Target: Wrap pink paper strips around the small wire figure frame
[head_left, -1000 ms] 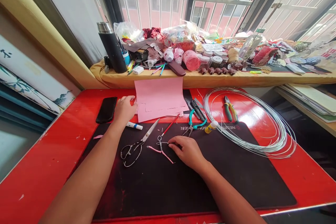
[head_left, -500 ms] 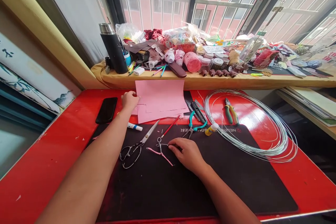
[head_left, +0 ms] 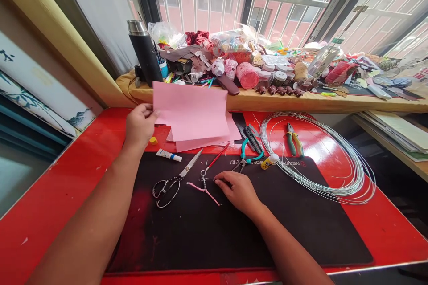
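Pinched in my left hand [head_left: 140, 125] is the left edge of a sheet of pink paper [head_left: 191, 110], raised and tilted over the table. More pink paper [head_left: 193, 144] lies beneath it. My right hand [head_left: 239, 190] closes its thumb and fingertips on one arm of a small wire figure [head_left: 204, 181]. The figure has a loop for a head and pink-wrapped legs, and it rests on the black mat [head_left: 247, 236]. Scissors [head_left: 175, 180] lie half open left of the figure, and a red pencil [head_left: 217, 156] lies just beyond it.
Teal-handled pliers [head_left: 245, 156], a utility knife [head_left: 253, 139] and a yellow glue bottle [head_left: 269, 161] lie beyond my right hand. To the right are a wire coil [head_left: 359, 178] and green-yellow pliers [head_left: 294, 140]. A white tube [head_left: 169, 155] lies left. Craft supplies and a black flask [head_left: 144, 55] crowd the sill.
My left hand has lifted the pink sheet and drawn it left, uncovering paper below. A yellow cap shows now, while the phone is hidden. My right hand stays at the wire figure.
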The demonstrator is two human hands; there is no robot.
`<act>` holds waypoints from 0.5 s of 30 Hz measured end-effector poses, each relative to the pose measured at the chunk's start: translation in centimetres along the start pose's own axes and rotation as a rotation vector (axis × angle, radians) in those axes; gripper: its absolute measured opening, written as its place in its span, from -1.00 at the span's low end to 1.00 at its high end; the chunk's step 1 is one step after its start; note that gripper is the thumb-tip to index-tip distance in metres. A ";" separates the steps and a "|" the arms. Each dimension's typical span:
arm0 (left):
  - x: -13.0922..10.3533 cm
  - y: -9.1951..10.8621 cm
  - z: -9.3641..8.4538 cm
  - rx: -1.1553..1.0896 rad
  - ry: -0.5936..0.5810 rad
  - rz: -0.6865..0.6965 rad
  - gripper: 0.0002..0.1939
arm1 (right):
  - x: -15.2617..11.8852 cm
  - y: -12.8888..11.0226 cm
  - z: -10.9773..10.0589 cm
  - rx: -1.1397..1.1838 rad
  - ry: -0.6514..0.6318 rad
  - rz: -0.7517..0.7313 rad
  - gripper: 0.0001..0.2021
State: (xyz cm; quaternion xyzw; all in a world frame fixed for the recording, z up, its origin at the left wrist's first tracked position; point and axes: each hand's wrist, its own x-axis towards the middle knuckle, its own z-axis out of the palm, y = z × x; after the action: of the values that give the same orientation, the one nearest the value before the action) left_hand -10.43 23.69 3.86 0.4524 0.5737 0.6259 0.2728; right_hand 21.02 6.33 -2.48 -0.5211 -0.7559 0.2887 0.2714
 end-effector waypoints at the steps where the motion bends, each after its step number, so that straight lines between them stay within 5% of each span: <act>1: -0.3 0.2 -0.8 -0.121 0.043 -0.026 -0.80 | 0.0 0.2 0.0 0.021 0.011 0.006 -0.83; 5: -1.6 0.6 -3.7 -0.255 0.123 -0.107 -0.83 | -0.1 0.3 -0.2 0.162 0.174 0.087 -0.79; 9: -3.3 0.2 -6.0 -0.349 0.144 -0.205 -0.83 | -0.7 -2.1 -0.2 0.230 0.359 0.133 -0.72; 15: -5.9 -1.2 -7.6 -0.460 0.157 -0.300 -0.73 | -1.2 -8.5 3.6 0.081 -0.066 -0.197 -0.81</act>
State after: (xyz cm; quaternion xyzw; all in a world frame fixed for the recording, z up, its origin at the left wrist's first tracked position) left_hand -14.69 15.27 1.67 0.2388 0.4966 0.7254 0.4125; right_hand 13.44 2.21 1.03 -0.4228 -0.7999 0.3081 0.2942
